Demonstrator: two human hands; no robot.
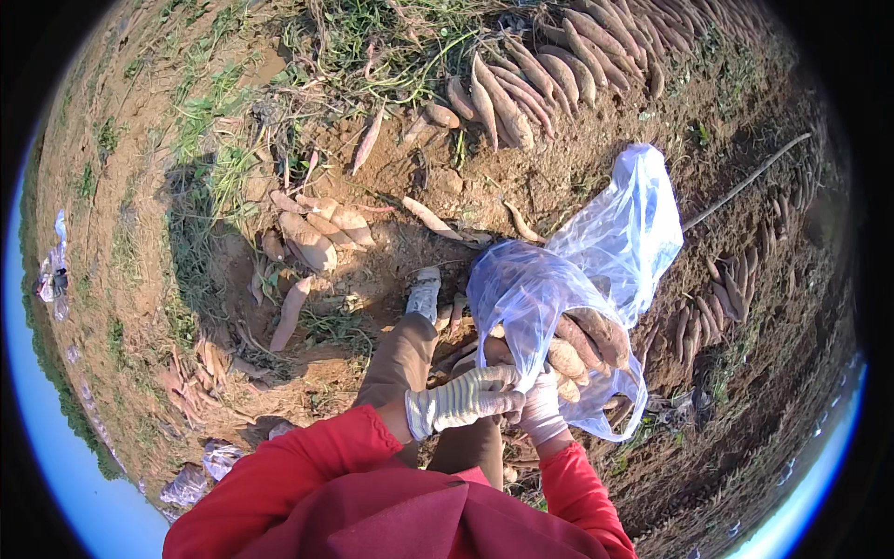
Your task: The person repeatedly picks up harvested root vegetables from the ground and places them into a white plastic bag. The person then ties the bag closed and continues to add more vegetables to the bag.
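A clear plastic bag [520, 279] stands open in front of my knees, with sweet potatoes [587, 342] showing at its mouth. My left hand [464, 402], in a striped knit glove, reaches across to the bag's near rim with its fingers touching the gathered plastic; whether they pinch it I cannot tell. Beside it my right hand [541, 409], in a pale glove, is closed on the edge of the same bag. The two hands meet at the fingertips. Another stretch of clear plastic [628, 223] rises beyond the bag. Part of the bag's contents is hidden by folds.
Sweet potatoes lie in a long row [552, 77] at the top and in a small pile [314, 237] to the left. More clusters [719, 300] lie at the right. A thin stick [747, 183] rests on the soil. Cut vines [370, 56] and filled plastic bags [185, 483] are around.
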